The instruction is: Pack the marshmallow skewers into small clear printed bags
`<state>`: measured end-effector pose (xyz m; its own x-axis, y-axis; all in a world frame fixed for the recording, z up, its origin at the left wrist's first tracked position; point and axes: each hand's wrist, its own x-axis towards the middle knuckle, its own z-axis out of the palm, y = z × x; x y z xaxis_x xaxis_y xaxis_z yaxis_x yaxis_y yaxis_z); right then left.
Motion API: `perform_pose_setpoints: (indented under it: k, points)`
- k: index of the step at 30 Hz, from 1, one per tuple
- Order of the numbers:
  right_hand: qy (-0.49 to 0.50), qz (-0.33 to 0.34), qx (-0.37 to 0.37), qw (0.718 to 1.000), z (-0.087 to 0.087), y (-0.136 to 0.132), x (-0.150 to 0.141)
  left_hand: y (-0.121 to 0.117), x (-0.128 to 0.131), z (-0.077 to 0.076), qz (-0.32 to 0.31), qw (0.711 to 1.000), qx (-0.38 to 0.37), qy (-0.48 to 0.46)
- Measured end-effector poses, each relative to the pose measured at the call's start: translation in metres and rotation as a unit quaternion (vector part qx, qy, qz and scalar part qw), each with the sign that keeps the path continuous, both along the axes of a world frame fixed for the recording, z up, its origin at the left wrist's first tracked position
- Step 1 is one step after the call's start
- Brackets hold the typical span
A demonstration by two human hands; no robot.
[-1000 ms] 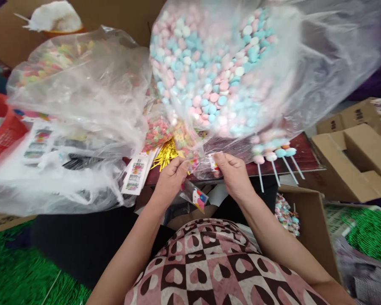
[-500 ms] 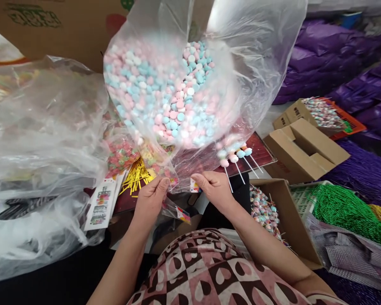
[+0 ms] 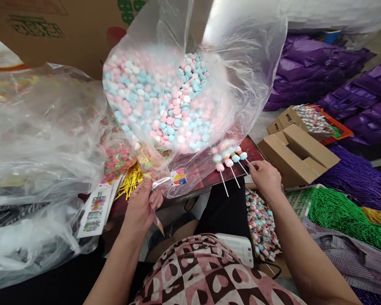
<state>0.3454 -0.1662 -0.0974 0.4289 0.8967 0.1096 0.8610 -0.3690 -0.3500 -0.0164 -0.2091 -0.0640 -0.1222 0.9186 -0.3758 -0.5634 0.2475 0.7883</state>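
My left hand (image 3: 141,203) is closed on a small clear printed bag (image 3: 158,181), its bright print standing out to the right of my fingers. Another printed corner of plastic (image 3: 159,223) hangs below that hand. At the table's right edge, my right hand (image 3: 266,178) pinches the white stick of the rightmost candy stick (image 3: 243,156). Several more candy sticks (image 3: 229,162) lie beside it in a row, their sticks jutting over the edge. Above them sits a big clear bag of pink, blue and white candies (image 3: 178,106).
Gold twist ties (image 3: 130,182), printed cards (image 3: 95,209) and a bag of red gummy rings (image 3: 117,156) lie at left. An open carton (image 3: 300,152) stands right, above a heap of wrapped candies (image 3: 262,226) low by my leg. Green tinsel strands (image 3: 346,216) are farther right.
My right hand has let go of the small bag and moved right to the rightmost candy stick. My left hand has shifted slightly left and down, keeping the bag.
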Motion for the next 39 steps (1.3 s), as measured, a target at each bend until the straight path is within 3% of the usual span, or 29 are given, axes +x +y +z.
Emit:
perform_pose_setpoints:
  k: [6,12,15,17,20,25,29,39]
  points:
    - [0.087,-0.038,0.100,0.990,-0.011,-0.004,0.014,0.001,-0.004,-0.010,0.000,1.000,0.015,-0.019]
    - [0.200,-0.063,0.208,0.955,-0.017,-0.032,0.028,0.004,-0.009,-0.014,-0.014,0.999,0.036,-0.036]
    - [0.271,-0.054,0.252,0.928,-0.010,-0.053,0.019,0.005,-0.012,-0.017,-0.026,0.997,0.051,-0.046]
    - [0.355,-0.033,0.274,0.893,-0.001,-0.065,0.005,0.005,-0.012,-0.020,-0.031,0.996,0.061,-0.056]
    - [0.432,0.022,0.240,0.869,0.016,-0.078,-0.021,0.000,-0.012,-0.021,-0.040,0.994,0.066,-0.071]
    - [0.412,0.108,0.152,0.892,0.037,-0.079,-0.064,-0.006,-0.013,-0.017,-0.044,0.993,0.077,-0.082]
    - [0.414,0.169,0.132,0.885,0.046,-0.074,-0.090,-0.008,-0.015,-0.014,-0.062,0.991,0.095,-0.078]
    - [0.336,0.245,0.132,0.900,0.046,-0.069,-0.087,-0.008,-0.018,-0.027,-0.078,0.987,0.127,-0.059]
